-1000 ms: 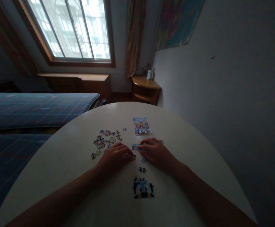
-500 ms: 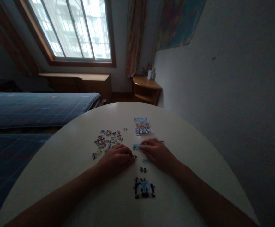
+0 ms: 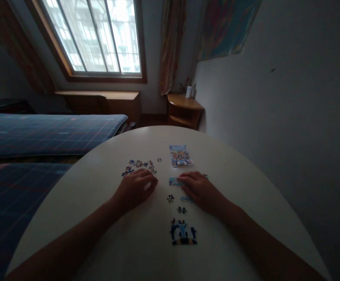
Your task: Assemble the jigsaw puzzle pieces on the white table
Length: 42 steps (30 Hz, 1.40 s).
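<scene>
My left hand (image 3: pixel 137 186) is over the near side of a pile of loose jigsaw pieces (image 3: pixel 140 164), fingers bent and thumb apart, with nothing visible between them; it hides part of the pile. My right hand (image 3: pixel 200 191) lies with fingers stretched over a light-blue joined strip of puzzle (image 3: pixel 173 181), covering its right part. Partly under that hand shows another light-blue piece (image 3: pixel 185 198). To its left lies a dark loose piece (image 3: pixel 170 198), with a small dark pair of pieces (image 3: pixel 182 210) below. Nearest me is a joined puzzle section (image 3: pixel 183 234) showing a blue cartoon face.
A printed picture packet (image 3: pixel 180 155) lies beyond my hands on the round white table (image 3: pixel 216 156). One stray piece (image 3: pixel 159 159) sits right of the pile. A bed with a plaid cover (image 3: pixel 52 134) stands at left, a corner shelf (image 3: pixel 185 102) behind the table.
My left hand has moved left from the dark loose piece to the pile, leaving that piece on the table. My right hand stays on the strip. The view has shifted slightly.
</scene>
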### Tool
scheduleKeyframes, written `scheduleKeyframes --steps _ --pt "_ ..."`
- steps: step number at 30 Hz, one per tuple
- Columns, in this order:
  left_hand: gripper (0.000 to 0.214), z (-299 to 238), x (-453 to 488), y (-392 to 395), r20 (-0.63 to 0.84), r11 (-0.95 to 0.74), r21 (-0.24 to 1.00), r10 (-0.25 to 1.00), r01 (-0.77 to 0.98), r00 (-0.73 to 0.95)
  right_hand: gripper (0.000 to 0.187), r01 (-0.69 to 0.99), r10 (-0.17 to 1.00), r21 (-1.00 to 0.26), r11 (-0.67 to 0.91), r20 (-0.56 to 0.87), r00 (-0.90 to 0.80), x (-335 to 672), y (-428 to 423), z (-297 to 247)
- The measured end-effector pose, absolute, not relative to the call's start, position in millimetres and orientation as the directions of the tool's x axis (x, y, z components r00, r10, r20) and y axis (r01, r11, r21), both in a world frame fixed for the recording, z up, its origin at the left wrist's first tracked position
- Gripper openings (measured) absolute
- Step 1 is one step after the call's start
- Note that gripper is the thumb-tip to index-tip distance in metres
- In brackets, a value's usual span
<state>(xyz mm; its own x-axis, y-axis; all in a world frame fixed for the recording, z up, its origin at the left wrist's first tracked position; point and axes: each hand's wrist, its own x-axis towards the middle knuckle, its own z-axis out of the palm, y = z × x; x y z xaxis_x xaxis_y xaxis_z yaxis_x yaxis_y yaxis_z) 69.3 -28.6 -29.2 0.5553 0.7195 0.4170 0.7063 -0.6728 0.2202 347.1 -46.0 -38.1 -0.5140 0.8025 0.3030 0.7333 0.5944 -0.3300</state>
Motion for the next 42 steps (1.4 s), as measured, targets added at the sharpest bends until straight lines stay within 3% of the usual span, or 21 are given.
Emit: scheduleKeyframes --steps 3,6,20,27,33,42 --pt "0.017 -18 46 -14 0.353 -0.375 0.279 0.896 0.884 0.269 0.031 0.734 0.799 -0.319 0.6 0.295 -0.524 347 -46 -37" --pt "0.019 -11 30 -4 0.299 -0.264 0.313 0.939 0.912 0.169 0.031 0.728 0.788 -0.306 0.613 0.3 -0.538 348 -45 -39" --pt "0.018 -29 39 0 0.251 -0.462 0.288 0.882 0.839 0.399 0.029 0.726 0.78 -0.294 0.621 0.323 -0.536 349 -44 -42" --pt "0.018 -13 16 2 0.187 -0.233 0.285 0.965 0.93 0.184 0.029 0.727 0.778 -0.288 0.624 0.317 -0.542 349 -43 -42" --pt "0.02 -8 9 0 0.075 -0.175 0.267 0.984 0.948 0.161 0.029 0.725 0.774 -0.283 0.628 0.327 -0.543 350 -42 -43" --pt "0.018 -7 7 3 0.035 -0.104 0.286 0.995 0.953 0.098 0.028 0.718 0.767 -0.283 0.636 0.333 -0.548 352 -42 -44"
